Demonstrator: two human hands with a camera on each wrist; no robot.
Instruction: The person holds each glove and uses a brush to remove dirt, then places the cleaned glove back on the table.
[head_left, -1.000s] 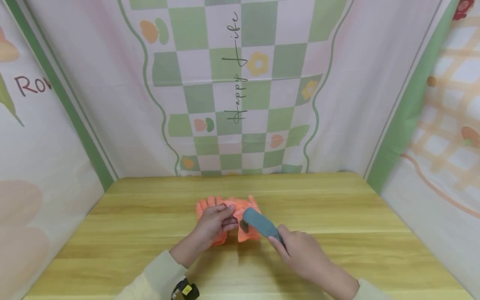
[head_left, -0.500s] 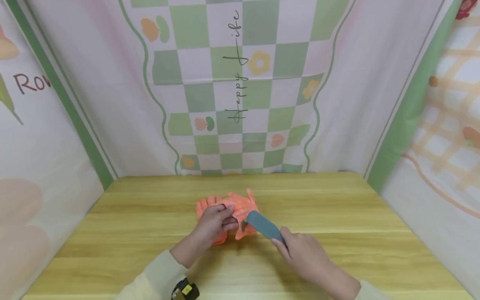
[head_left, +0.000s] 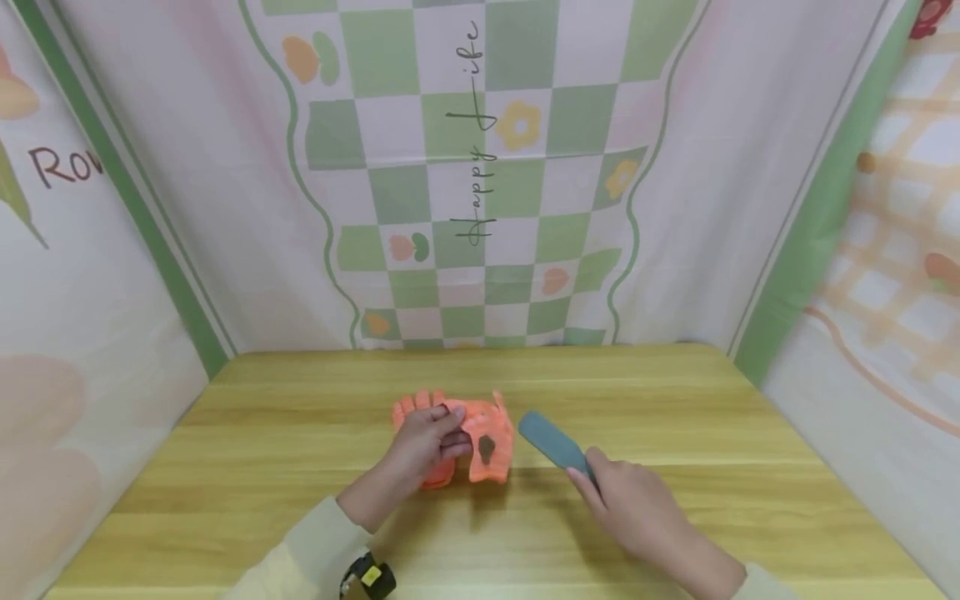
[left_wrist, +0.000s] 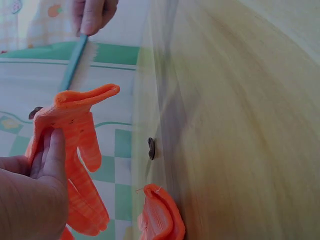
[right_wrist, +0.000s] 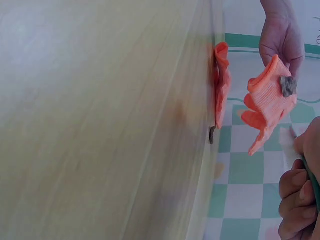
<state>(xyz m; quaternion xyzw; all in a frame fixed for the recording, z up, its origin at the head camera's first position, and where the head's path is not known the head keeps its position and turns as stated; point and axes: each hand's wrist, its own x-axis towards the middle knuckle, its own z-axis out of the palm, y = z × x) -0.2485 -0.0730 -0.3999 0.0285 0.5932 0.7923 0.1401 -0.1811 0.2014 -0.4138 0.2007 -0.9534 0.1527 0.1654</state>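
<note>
My left hand (head_left: 423,442) pinches an orange knit glove (head_left: 497,417) and holds it above the table. A dark brown-grey lump (right_wrist: 288,86) clings to the glove near its cuff. In my right hand (head_left: 637,504) is the handle of a blue-grey brush (head_left: 553,440); its pale bristles (left_wrist: 89,57) show in the left wrist view. A small gap separates the brush from the glove's right side. Partly hidden behind my left hand, a second orange glove (left_wrist: 165,215) lies on the table.
A small dark piece (left_wrist: 151,148) lies on the wood-grain table (head_left: 675,408) close to the second glove. Printed cloth (head_left: 480,183) hangs behind the table and along both sides.
The brush has moved right, off the held glove. The glove tilted up half a second ago and hangs down again now, its dark lump in plain sight. My left hand stays nearly still.
</note>
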